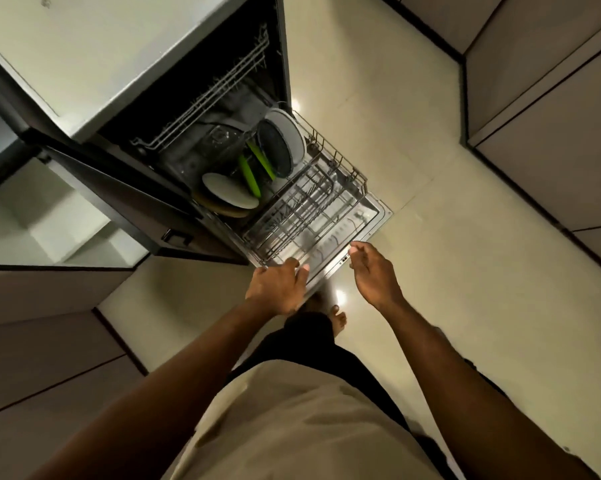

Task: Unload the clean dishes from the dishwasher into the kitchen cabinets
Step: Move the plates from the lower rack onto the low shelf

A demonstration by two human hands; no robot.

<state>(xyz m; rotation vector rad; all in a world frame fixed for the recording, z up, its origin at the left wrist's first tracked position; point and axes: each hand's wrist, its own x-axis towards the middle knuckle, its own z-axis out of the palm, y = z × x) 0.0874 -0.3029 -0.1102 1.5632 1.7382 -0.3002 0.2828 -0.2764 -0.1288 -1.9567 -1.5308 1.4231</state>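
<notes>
Plates [230, 195] stand at the back of the pulled-out lower rack [309, 209]. Your left grip [280, 287] and right grip [373, 273] hang loose and empty near its front; reach deep and lift one plate by its rim.

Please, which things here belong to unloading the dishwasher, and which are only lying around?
For the job: grey wire lower rack; white round plate; two lime-green plates; dark round dish; left hand; right hand.
Only around: white wire upper rack; pale tiled floor.
</notes>
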